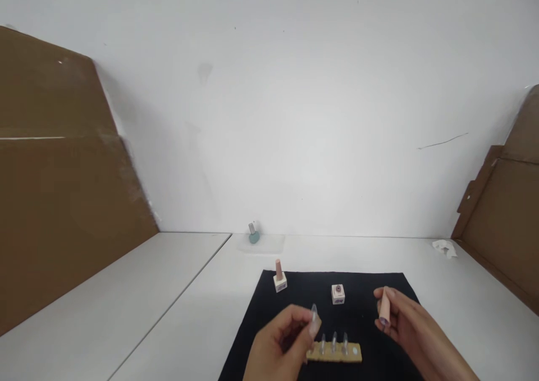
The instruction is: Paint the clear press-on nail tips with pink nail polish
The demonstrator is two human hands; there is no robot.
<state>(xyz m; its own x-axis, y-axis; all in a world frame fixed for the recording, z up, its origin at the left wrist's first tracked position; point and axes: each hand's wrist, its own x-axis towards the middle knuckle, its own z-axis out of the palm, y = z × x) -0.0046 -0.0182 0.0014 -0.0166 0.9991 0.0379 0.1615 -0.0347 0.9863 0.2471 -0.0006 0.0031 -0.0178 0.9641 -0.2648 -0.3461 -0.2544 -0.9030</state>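
Note:
My left hand (282, 342) is closed in a pinch on a clear nail tip (314, 310), held upright above a tan display stand (334, 357). Several more clear nail tips (334, 343) stand along that stand. In my right hand (406, 327) is a pink nail polish cap (384, 309), tilted with its open end down; any brush at that end is too small to make out clearly. Between the hands and farther back sits an uncapped, square white nail polish bottle (338, 295). A second polish bottle (279, 281) with its pink cap on stands at the back left of the black mat.
The black mat (307, 283) lies on a white table (197, 308). Behind it, a teal polish bottle (254, 237) rests on a clear sheet (269, 244). Crumpled tissue (444, 248) lies at the right. Cardboard panels (63, 173) flank the table, with a white wall behind.

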